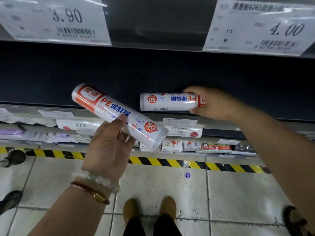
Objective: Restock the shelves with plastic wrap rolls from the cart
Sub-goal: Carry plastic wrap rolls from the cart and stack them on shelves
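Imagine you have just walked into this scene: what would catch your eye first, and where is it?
Two white rolls with red and blue print stand out against the dark shelf. The left hand holds one roll tilted in the centre, and the right hand grips the end of another roll lying level at the shelf's front. Large price tags, 3.90 top left and 4.00 top right, hang above.

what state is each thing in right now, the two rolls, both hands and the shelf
left roll: tilted, held in the air in front of the shelf
right roll: lying level at the shelf, gripped at its right end
left hand: holds the left roll from below
right hand: curled round the right roll's end
shelf: dark, only the right roll visible on it
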